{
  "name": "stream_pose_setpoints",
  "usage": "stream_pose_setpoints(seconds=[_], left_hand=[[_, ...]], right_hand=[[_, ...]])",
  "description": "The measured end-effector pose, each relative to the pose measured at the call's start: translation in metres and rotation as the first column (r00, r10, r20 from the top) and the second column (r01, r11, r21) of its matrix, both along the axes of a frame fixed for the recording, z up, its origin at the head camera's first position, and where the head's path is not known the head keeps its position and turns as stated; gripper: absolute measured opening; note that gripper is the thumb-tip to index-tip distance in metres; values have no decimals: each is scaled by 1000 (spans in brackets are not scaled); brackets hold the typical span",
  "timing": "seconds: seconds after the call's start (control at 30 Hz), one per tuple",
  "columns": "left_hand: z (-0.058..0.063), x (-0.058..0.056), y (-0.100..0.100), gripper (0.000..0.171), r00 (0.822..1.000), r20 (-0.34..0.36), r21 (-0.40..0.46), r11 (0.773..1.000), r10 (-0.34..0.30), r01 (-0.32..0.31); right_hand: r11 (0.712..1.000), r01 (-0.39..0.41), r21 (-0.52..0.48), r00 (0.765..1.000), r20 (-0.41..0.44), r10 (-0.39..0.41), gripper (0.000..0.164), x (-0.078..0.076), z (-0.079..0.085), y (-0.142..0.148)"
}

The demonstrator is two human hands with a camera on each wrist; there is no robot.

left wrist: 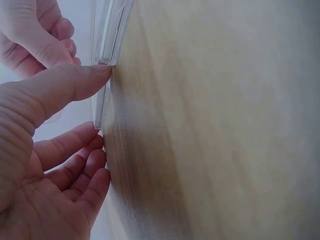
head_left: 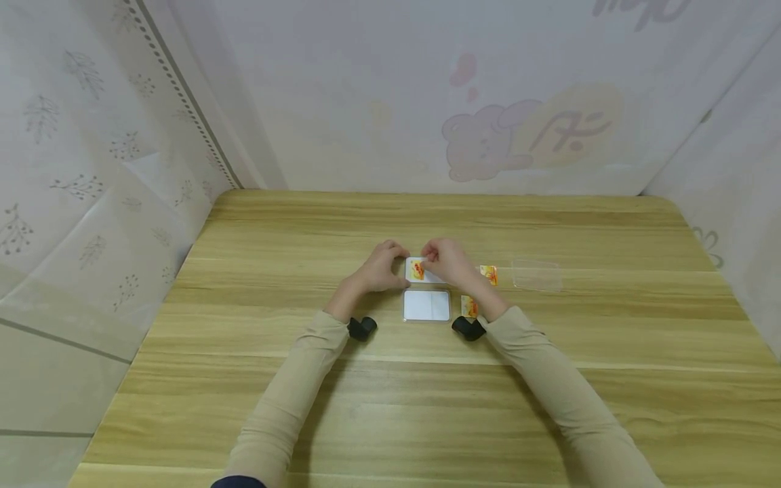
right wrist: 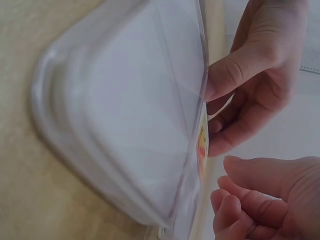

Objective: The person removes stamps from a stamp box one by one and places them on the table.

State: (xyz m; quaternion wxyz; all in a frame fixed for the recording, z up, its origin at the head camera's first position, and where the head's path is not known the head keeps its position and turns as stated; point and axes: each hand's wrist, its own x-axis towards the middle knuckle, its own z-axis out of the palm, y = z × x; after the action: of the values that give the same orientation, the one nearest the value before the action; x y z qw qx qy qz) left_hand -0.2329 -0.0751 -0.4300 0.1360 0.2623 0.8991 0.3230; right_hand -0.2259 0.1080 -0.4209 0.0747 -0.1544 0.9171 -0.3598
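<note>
My left hand (head_left: 379,267) holds a shallow clear case (head_left: 430,278) with a white inside, its thumb and index finger on opposite corners of the left end. A yellow-and-red printed card (head_left: 417,270) lies at the left part of that case. Over the same case, my right hand (head_left: 450,261) has curled fingers close to the card; whether they pinch something thin is unclear. Nearer to me, a second clear case (head_left: 417,306) with a white inside lies flat; it fills much of the right wrist view (right wrist: 135,100).
Two more yellow-and-red cards lie right of the cases: one card (head_left: 489,274) behind my right forearm, another card (head_left: 468,306) closer to me. Farther right is a clear plastic cover (head_left: 537,276). Everything rests on a wood-grain table (head_left: 378,420), with patterned curtains (head_left: 342,102) behind.
</note>
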Motion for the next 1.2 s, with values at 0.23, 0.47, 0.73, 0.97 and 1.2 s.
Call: stream_pose_setpoints(seconds=[0.23,0.47,0.73,0.97,1.2], left_hand=[[-1,0,-1,55,1000,-2,6,1000,-3,3],[-1,0,0,52,1000,-21,0,1000,0,0],[0,0,-1,53,1000,-22,8,1000,-5,5],[1,1,0,53,1000,-17,6,1000,-5,6],[1,1,0,53,1000,-16,6,1000,-8,8]], right_hand=[[1000,5,27,1000,12,-5,13,-2,0,-5],[998,12,69,1000,0,-12,13,-3,0,-8],[996,34,87,999,36,-38,13,-4,-1,-10],[993,50,103,997,46,-55,13,-5,-1,-11],[994,55,93,997,44,-60,14,-5,0,-12]])
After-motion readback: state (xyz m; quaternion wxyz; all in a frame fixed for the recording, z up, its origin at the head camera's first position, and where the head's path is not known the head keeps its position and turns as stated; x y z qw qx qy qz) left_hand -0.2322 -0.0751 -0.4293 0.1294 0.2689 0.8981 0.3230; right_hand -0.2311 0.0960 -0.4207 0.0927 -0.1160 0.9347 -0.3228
